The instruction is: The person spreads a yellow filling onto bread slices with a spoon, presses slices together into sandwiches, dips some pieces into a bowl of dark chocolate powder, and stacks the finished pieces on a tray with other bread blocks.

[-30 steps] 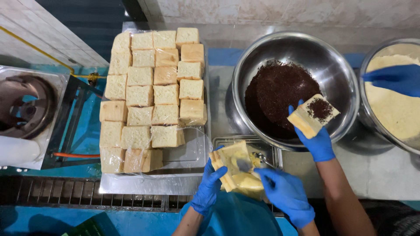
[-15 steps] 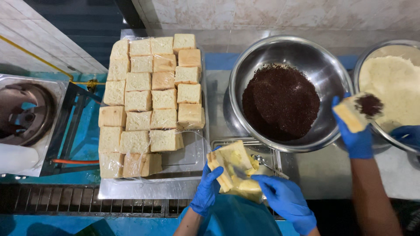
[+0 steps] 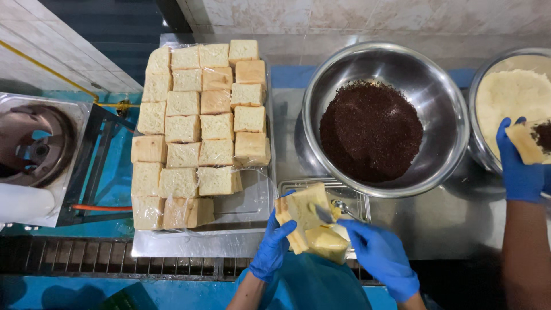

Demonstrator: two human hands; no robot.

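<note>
Stacked bread blocks (image 3: 198,126) sit on a tray (image 3: 195,244) at the left of the counter (image 3: 459,221). To their right stands a bowl (image 3: 445,97) holding crumbs (image 3: 370,129), with a second bowl (image 3: 479,86) at the far right. In front of the first bowl, a small tray (image 3: 356,198) lies beneath a held bread slice (image 3: 304,209).

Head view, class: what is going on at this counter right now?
A person in blue gloves holds a slice of bread in the left hand and works a small knife over it with the right hand, above a block of butter. Beside them, a tray carries stacked bread pieces. A steel bowl holds dark crumbs. At the right edge, a co-worker's gloved hand holds a topped slice over a bowl of pale crumbs.
</note>
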